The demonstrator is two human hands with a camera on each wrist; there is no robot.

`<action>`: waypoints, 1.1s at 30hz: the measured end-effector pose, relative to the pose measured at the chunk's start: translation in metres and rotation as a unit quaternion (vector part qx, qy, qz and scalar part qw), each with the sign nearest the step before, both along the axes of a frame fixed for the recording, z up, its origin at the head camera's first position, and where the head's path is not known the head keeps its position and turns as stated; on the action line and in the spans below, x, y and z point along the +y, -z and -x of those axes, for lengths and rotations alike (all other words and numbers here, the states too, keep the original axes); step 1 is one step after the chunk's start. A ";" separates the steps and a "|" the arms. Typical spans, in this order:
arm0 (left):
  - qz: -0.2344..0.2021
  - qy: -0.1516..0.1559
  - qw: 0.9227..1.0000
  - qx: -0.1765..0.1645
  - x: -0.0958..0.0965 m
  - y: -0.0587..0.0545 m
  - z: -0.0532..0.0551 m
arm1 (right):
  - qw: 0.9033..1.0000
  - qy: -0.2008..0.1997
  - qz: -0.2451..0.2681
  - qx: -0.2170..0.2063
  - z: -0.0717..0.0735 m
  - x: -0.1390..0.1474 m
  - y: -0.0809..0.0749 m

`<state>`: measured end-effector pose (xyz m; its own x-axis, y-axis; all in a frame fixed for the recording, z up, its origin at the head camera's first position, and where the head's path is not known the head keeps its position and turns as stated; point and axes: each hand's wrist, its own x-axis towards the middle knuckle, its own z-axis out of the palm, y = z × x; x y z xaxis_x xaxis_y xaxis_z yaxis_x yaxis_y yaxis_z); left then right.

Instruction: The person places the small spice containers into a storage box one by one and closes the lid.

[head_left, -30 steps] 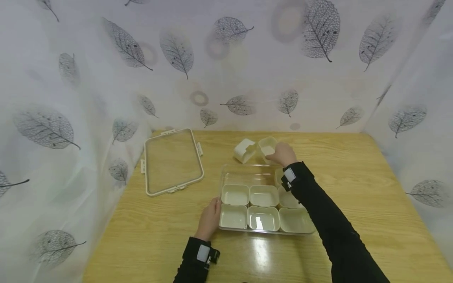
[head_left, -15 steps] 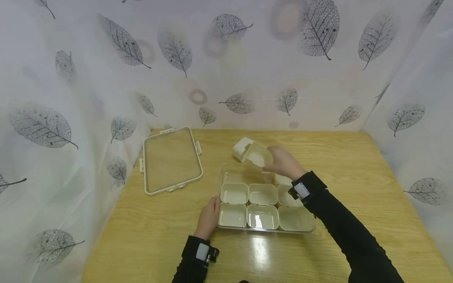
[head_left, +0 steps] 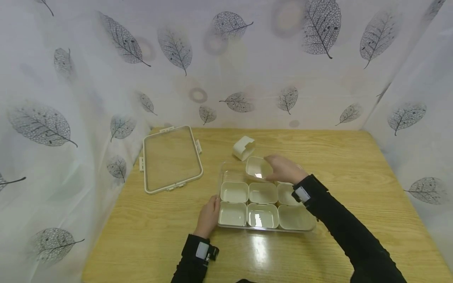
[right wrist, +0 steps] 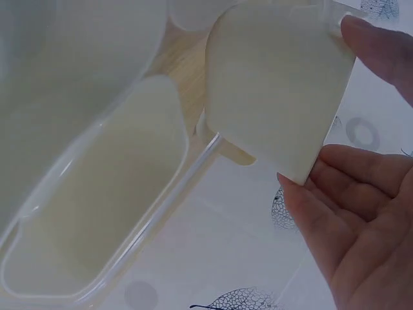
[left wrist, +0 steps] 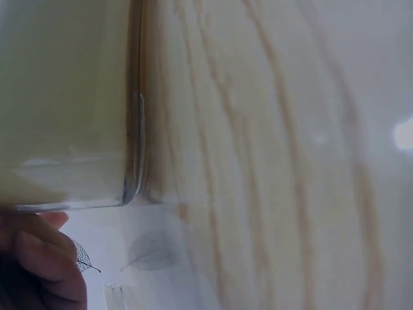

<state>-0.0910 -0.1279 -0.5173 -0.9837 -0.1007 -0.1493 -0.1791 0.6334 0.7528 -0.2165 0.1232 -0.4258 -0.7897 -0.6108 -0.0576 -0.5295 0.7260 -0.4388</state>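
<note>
My right hand point(head_left: 284, 169) pinches a small cream container point(head_left: 255, 167) by its right side, over the back row of a clear plastic storage box point(head_left: 262, 230). In the right wrist view the thumb is on one side of this container point(right wrist: 277, 77) and the fingers point(right wrist: 361, 213) are on the other, beside the box's clear rim. My left hand point(head_left: 208, 216) holds the box's left wall, and its fingers point(left wrist: 48, 255) show at the box's corner in the left wrist view. Two front rows of cream containers point(head_left: 234, 192) fill the box; my right hand hides its back right corner.
Another cream container point(head_left: 244, 148) lies on its side behind the box. A clear lid with a cream frame and clips point(head_left: 173, 187) lies at the back left of the wooden table point(head_left: 152, 239). Leaf-print sheets point(head_left: 226, 70) hang around the table.
My right hand has picked up the cream container from the table behind the box and brought it left and nearer, over the back row. My left hand stays at the box's left wall.
</note>
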 end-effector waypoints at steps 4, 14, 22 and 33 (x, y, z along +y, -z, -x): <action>-0.003 0.000 1.000 -0.001 0.000 0.000 -0.001 | 1.000 0.000 -0.015 -0.003 0.000 0.000 0.005; -0.001 -0.068 0.998 0.002 -0.009 -0.001 -0.017 | 0.996 -0.065 -0.056 -0.006 0.018 -0.028 0.016; 0.005 -0.138 0.990 0.001 -0.023 -0.002 -0.036 | 0.989 -0.138 -0.056 -0.006 0.033 -0.066 0.025; 0.026 -0.207 0.978 0.000 -0.016 0.006 -0.052 | 0.966 -0.254 -0.050 0.017 0.051 -0.088 0.044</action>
<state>-0.0388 -0.1443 -0.5232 -0.8575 -0.4971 -0.1324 -0.4274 0.5451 0.7213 -0.2673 0.0351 -0.4699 -0.3922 -0.9127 -0.1152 -0.8415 0.4065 -0.3559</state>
